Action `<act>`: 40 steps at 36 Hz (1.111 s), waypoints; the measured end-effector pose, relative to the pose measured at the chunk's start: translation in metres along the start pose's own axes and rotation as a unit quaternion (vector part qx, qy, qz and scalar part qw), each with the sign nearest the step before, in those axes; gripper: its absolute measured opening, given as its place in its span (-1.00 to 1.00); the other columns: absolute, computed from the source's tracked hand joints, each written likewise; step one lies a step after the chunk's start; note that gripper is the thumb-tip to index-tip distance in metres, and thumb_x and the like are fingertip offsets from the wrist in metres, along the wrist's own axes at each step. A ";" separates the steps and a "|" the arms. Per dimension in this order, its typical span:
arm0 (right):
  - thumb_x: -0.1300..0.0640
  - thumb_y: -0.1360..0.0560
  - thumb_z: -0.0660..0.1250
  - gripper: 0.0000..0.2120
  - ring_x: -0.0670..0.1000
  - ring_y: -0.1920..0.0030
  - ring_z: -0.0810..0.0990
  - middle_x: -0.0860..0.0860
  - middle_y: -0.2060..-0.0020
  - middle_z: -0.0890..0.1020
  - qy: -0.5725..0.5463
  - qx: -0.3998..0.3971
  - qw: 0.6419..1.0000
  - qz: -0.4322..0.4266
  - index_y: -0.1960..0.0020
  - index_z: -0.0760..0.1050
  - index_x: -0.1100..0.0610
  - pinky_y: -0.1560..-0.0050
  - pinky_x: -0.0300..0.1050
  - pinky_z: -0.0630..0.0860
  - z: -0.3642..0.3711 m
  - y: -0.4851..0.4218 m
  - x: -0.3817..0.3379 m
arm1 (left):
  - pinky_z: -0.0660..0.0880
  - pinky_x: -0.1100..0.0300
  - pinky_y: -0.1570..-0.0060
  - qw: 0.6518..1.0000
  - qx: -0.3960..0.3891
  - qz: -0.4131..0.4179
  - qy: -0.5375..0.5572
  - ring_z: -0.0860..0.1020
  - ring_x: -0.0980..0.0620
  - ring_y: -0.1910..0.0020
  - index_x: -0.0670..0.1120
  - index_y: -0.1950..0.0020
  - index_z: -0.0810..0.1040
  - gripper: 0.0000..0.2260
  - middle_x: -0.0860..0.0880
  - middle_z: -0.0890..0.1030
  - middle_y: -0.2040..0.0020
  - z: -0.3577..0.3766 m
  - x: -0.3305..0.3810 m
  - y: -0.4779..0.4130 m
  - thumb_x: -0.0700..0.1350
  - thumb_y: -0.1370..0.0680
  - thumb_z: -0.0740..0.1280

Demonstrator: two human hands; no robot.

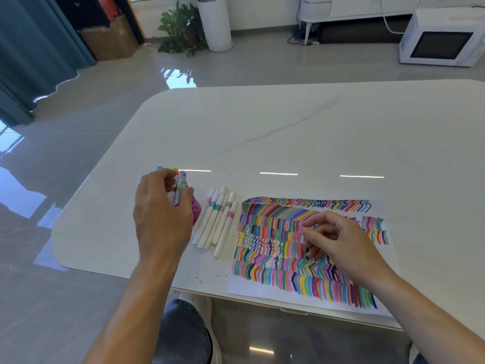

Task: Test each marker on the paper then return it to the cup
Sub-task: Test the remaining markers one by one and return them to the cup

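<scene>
Near the left edge of the surface [262, 127], gripping with the left hand [162, 208] a bunch of markers [179, 191] standing upright in the pink cup [196, 210]. Leaving a row of loose white markers [219, 224] lying just beside the cup, between it and the paper [244, 287]. Holding the right hand [338, 243] over the paper's coloured strokes, fingers curled; impossible to tell whether grasping anything.

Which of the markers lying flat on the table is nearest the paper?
The rightmost marker, pink-banded, right beside the paper; the other markers lie farther left, toward the cup.
</scene>
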State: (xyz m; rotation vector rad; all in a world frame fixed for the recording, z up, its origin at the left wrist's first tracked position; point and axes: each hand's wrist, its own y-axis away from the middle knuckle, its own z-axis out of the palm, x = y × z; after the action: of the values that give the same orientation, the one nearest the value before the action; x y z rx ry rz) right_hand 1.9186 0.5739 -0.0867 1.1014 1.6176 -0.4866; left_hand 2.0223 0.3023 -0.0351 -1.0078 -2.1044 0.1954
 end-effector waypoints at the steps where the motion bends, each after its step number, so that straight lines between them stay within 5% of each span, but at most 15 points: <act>1: 0.13 -0.58 0.40 -0.92 0.00 0.29 0.74 -0.02 0.26 0.74 -0.001 -0.001 1.000 -0.001 -0.07 0.60 0.05 0.22 -0.16 0.67 -0.001 0.000 0.000 | 0.40 0.32 0.02 1.000 0.007 0.012 0.003 0.49 0.09 -0.03 -0.06 -0.19 0.50 -0.75 0.05 0.52 -0.07 0.000 0.002 0.001 -0.15 -0.55 0.44; 4: 0.14 -0.58 0.40 -0.93 0.01 0.29 0.74 -0.02 0.26 0.74 -0.002 0.000 1.000 -0.004 -0.07 0.60 0.05 0.21 -0.15 0.67 -0.002 0.001 0.001 | 0.46 0.24 -0.02 0.998 -0.006 0.053 0.012 0.50 0.09 -0.01 -0.07 -0.16 0.54 -0.79 0.07 0.52 -0.04 0.006 0.008 0.009 -0.19 -0.54 0.43; 8: 0.13 -0.59 0.40 -0.93 -0.01 0.29 0.74 -0.02 0.26 0.74 0.003 0.001 1.000 -0.007 -0.07 0.60 0.04 0.20 -0.14 0.67 -0.003 0.001 0.003 | 0.51 0.20 0.03 0.989 -0.122 0.078 -0.018 0.50 0.17 0.09 -0.03 -0.13 0.58 -0.84 0.12 0.54 0.02 0.024 0.013 0.025 -0.16 -0.57 0.41; 14: 0.11 -0.59 0.40 -0.93 -0.01 0.27 0.74 -0.03 0.24 0.74 0.001 0.004 1.000 -0.005 -0.07 0.60 0.01 0.16 -0.11 0.67 -0.007 0.001 0.004 | 0.56 0.13 -0.09 0.959 -0.253 0.029 -0.124 0.58 0.04 -0.11 0.01 -0.29 0.57 -0.74 0.04 0.56 -0.23 0.048 0.006 0.037 -0.01 -0.61 0.35; 19: 0.11 -0.59 0.40 -0.94 0.00 0.27 0.74 -0.02 0.24 0.74 0.004 0.008 1.000 -0.002 -0.06 0.60 0.01 0.12 -0.01 0.71 -0.011 0.002 0.007 | 0.48 0.24 0.01 0.947 -0.272 0.020 -0.169 0.52 0.11 0.01 -0.02 -0.29 0.56 -0.72 0.02 0.58 -0.15 0.059 0.003 0.038 0.02 -0.62 0.34; 31: 0.12 -0.60 0.39 -0.94 -0.04 0.28 0.74 -0.06 0.25 0.74 0.018 0.001 1.000 0.004 -0.06 0.59 0.01 0.17 -0.14 0.67 -0.019 0.004 0.012 | 0.58 0.11 -0.04 0.942 -0.266 0.002 -0.205 0.62 -0.03 -0.09 -0.09 -0.33 0.53 -0.68 -0.06 0.62 -0.20 0.068 0.016 0.040 -0.03 -0.61 0.32; 34: 0.13 -0.60 0.39 -0.94 -0.04 0.28 0.73 -0.05 0.25 0.74 0.015 0.000 1.000 0.005 -0.06 0.59 0.02 0.20 -0.19 0.65 -0.020 0.005 0.012 | 0.52 0.06 -0.11 0.958 -0.230 0.023 -0.172 0.58 -0.06 -0.12 -0.13 -0.32 0.54 -0.68 -0.08 0.61 -0.19 0.062 0.026 0.039 -0.09 -0.58 0.31; 40: 0.11 -0.60 0.40 -0.94 -0.03 0.27 0.74 -0.04 0.24 0.74 0.014 0.002 1.000 0.003 -0.07 0.60 0.02 0.16 -0.12 0.69 -0.024 0.006 0.013 | 0.55 0.11 0.13 0.966 -0.257 0.007 -0.008 0.54 0.11 0.15 0.03 -0.23 0.57 -0.74 0.15 0.56 0.15 0.060 0.057 0.049 -0.06 -0.54 0.37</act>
State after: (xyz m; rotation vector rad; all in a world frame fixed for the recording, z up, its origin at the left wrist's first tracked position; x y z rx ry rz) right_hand 1.9104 0.6003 -0.0892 1.1189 1.6374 -0.4729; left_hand 1.9875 0.3872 -0.0640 -1.3186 -2.2132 -0.3565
